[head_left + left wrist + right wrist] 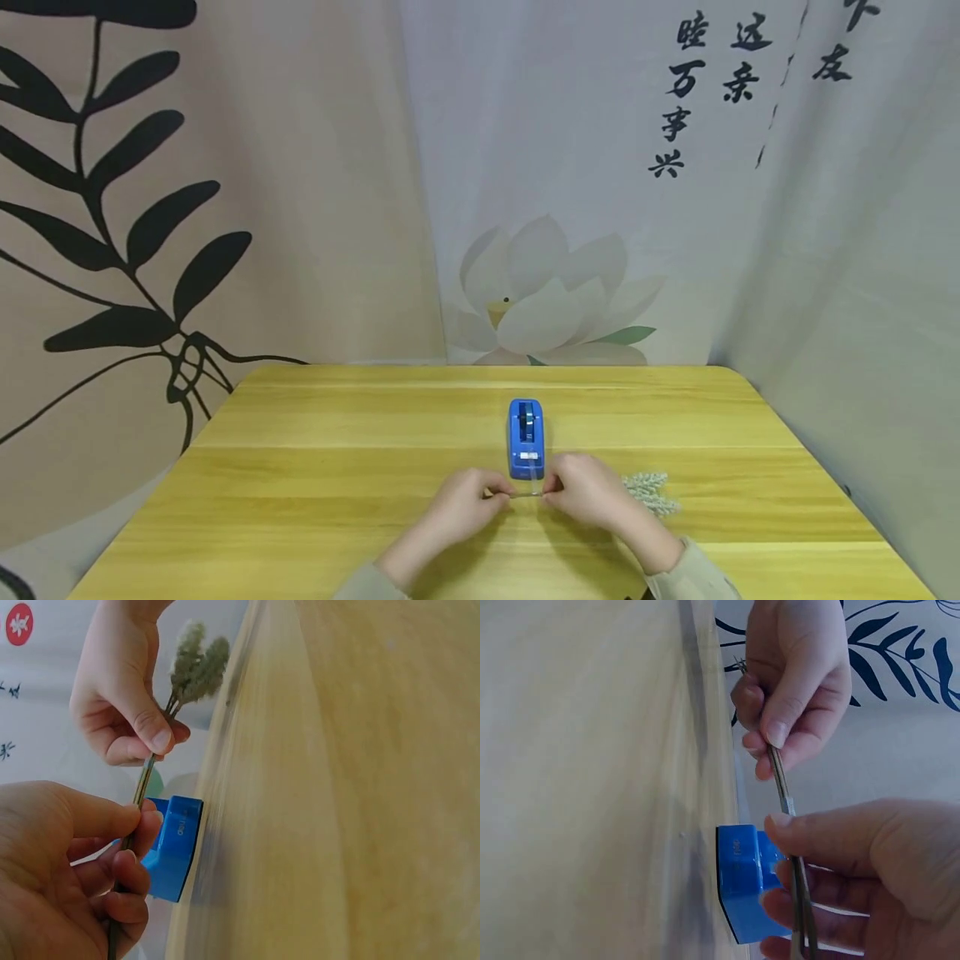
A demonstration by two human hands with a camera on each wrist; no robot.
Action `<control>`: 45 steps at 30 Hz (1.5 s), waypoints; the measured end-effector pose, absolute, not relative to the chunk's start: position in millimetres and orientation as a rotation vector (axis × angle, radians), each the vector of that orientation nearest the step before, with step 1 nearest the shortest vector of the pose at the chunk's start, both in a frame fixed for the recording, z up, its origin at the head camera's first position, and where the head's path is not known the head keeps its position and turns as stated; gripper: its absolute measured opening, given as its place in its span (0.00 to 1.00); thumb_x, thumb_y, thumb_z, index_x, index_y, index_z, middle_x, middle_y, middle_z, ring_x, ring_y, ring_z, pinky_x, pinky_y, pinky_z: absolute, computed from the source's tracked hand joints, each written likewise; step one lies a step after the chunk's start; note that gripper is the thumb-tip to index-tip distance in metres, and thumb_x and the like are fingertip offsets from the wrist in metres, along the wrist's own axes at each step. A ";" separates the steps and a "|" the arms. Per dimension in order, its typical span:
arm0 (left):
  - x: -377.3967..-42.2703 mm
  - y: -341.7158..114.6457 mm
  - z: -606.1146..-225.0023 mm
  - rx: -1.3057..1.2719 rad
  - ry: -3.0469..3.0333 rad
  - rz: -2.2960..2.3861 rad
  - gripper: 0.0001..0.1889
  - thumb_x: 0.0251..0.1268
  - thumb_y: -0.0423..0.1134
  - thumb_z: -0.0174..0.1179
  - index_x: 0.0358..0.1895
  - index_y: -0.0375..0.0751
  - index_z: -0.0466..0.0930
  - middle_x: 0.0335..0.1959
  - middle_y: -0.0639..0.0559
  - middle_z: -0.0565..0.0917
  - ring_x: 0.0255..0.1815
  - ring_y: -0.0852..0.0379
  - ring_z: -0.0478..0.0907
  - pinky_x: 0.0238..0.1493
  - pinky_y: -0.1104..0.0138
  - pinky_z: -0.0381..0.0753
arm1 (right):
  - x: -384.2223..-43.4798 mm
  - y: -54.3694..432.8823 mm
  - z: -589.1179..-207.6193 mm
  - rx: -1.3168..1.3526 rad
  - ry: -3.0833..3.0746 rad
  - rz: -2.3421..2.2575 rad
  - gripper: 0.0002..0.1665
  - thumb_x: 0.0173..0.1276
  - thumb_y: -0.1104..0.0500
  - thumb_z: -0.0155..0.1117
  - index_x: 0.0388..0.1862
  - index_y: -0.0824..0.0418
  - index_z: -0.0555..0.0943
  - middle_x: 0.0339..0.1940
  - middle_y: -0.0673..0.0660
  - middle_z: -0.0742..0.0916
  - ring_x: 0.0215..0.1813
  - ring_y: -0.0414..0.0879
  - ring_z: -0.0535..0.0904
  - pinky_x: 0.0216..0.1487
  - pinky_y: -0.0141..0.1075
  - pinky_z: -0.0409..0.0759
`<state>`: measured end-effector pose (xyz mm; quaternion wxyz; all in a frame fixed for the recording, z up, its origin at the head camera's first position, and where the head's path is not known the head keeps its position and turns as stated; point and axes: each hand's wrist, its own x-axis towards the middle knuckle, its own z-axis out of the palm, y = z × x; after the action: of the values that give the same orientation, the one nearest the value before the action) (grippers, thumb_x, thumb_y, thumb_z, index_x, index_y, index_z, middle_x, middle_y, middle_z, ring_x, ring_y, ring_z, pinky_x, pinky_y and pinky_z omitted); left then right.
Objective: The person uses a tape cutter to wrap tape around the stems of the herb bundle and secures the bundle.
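Note:
A thin bundle of dried flower stems [144, 780] spans the two hands, roughly level in the head view. My left hand [467, 502] pinches the stems between thumb and fingers near their bare end. On the other side, my right hand [588, 492] pinches them closer to the pale green fluffy heads [651, 492], which stick out to its right. Just beyond the stems stands a blue tape dispenser [514, 450]. From its front a clear tape strip [534, 484] reaches the stems between the hands. A shiny band of tape [787, 804] shows on the stems.
The wooden table [337, 467] carries the dispenser, and the hands are above its front half. Behind it hangs a pale curtain [337, 208] printed with dark leaves, a lotus and characters. More curtain borders the table's right side.

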<state>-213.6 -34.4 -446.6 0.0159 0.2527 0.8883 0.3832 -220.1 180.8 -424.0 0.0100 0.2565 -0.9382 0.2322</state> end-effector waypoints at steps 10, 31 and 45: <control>-211.4 -37.4 -443.0 0.741 2.686 1.277 0.03 0.61 0.34 0.63 0.35 0.43 0.86 0.31 0.58 0.84 0.31 0.64 0.76 0.34 0.69 0.76 | -232.5 187.8 -419.3 0.932 -3.009 0.931 0.08 0.56 0.60 0.72 0.24 0.50 0.81 0.23 0.40 0.80 0.25 0.36 0.73 0.29 0.32 0.75; -213.1 -36.6 -442.3 0.662 2.671 1.318 0.05 0.60 0.33 0.64 0.38 0.45 0.86 0.35 0.58 0.83 0.25 0.64 0.75 0.26 0.69 0.76 | -234.7 191.6 -417.5 0.950 -3.015 0.881 0.07 0.62 0.60 0.69 0.25 0.57 0.87 0.21 0.41 0.82 0.18 0.34 0.68 0.22 0.30 0.70; -220.7 -32.6 -435.2 0.683 2.547 1.206 0.14 0.70 0.42 0.56 0.49 0.39 0.85 0.24 0.54 0.80 0.16 0.64 0.69 0.18 0.70 0.69 | -231.9 194.0 -416.8 0.868 -2.994 0.840 0.03 0.59 0.59 0.72 0.26 0.54 0.89 0.28 0.45 0.88 0.26 0.33 0.78 0.29 0.33 0.79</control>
<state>-220.7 -32.6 -435.2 0.1205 0.2339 0.8719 0.4129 -231.9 194.0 -416.8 -0.0435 0.2685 -0.9265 0.2600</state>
